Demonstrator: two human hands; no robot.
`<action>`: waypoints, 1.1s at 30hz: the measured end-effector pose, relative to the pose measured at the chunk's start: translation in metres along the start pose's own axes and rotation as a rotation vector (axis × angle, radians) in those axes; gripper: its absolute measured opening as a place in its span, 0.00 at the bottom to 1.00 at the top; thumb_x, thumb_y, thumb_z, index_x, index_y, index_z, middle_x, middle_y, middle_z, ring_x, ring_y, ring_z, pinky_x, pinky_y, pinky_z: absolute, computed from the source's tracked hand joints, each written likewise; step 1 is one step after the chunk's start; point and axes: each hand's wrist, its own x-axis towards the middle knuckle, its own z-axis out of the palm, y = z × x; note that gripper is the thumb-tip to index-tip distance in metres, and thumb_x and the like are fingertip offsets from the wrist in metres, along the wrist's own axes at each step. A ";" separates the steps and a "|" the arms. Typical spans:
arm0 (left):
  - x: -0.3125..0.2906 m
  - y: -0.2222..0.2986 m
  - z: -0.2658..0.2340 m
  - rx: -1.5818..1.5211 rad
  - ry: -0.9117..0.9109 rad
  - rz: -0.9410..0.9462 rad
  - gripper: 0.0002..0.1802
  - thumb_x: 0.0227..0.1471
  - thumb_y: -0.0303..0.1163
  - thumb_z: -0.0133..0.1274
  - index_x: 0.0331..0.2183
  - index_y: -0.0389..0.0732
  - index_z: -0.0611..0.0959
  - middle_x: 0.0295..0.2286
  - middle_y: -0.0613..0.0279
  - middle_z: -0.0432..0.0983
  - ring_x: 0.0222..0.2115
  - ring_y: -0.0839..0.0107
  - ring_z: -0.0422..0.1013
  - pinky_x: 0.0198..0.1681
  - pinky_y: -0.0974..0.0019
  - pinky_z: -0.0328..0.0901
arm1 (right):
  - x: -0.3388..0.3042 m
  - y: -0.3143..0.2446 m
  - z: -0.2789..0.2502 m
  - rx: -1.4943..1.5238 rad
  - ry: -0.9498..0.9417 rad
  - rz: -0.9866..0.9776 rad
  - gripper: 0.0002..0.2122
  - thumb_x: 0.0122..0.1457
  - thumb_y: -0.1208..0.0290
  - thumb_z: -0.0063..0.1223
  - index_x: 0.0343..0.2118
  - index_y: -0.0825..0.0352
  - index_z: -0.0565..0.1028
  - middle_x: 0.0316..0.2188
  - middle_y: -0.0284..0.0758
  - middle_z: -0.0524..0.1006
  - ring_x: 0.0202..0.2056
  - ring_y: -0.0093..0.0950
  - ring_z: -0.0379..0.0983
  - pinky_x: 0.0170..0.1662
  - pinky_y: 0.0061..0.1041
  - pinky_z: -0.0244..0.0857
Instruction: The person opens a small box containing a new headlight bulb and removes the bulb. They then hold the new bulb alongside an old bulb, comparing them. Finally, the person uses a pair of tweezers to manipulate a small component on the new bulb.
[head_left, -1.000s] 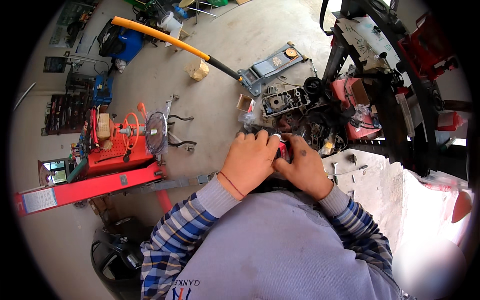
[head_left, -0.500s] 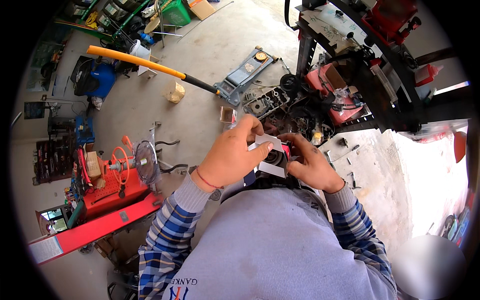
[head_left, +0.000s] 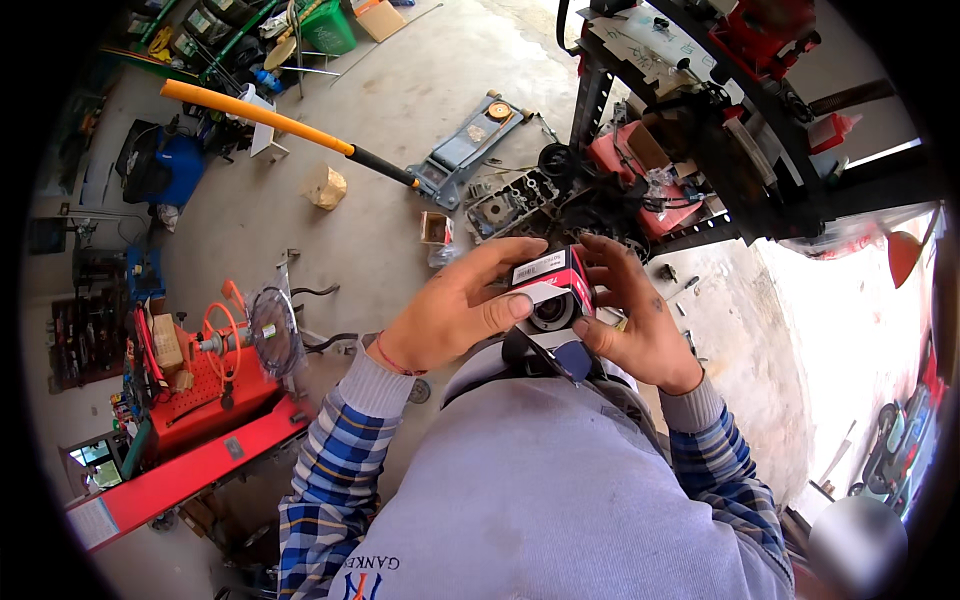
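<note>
Fingers (head_left: 502,312): left hand (head_left: 435,312) and right hand (head_left: 642,325) grasping one box (head_left: 566,278) at its left and right edges | box before torso (head_left: 560,470), open end near, one round part (head_left: 550,312) inside | floor (head_left: 375,110) stretching left and far | far: one jack (head_left: 455,162), one carton (head_left: 436,228)

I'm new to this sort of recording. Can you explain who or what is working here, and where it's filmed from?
No robot here: these are a person's two bare hands, seen by a fisheye camera on the head looking down, so edges bend. The left hand and right hand hold a small box between them; through its open near end a round part shows. Beyond, on the floor, are a floor jack with an orange handle and a metal part.
</note>
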 end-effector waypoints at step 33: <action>-0.027 0.015 0.034 0.176 0.543 0.378 0.27 0.54 0.29 0.65 0.50 0.32 0.71 0.45 0.57 0.72 0.46 0.70 0.71 0.48 0.66 0.69 | 0.003 -0.032 0.026 -0.496 0.289 -0.164 0.17 0.54 0.66 0.66 0.45 0.67 0.80 0.53 0.47 0.73 0.48 0.42 0.76 0.46 0.32 0.72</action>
